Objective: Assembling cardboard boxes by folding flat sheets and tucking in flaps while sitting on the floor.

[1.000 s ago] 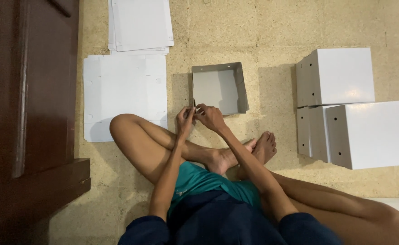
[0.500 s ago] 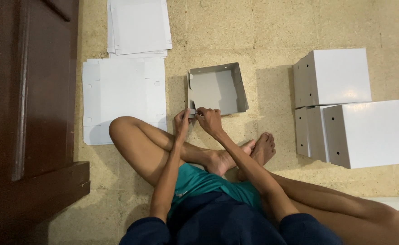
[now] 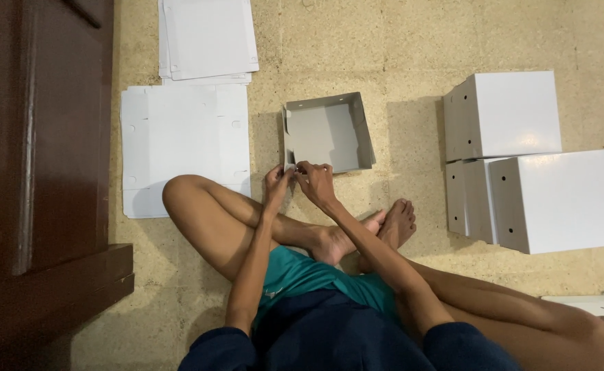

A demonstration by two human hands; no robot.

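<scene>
Sitting cross-legged on floor point(image 3: 412, 41). Both my hands at near left corner of grey tray point(image 3: 328, 132), half-folded, open side up, on floor ahead of my knees. Left hand point(image 3: 275, 184) pinching corner flap, fingers curled. Right hand point(image 3: 315, 183) touching it, fingertips pinching tray's near edge. Flat sheet point(image 3: 178, 137) left of tray, stack of sheets point(image 3: 209, 38) beyond it at far edge. Finished white boxes point(image 3: 532, 161) well right. Dark wood cabinet point(image 3: 41, 172) along left.
</scene>
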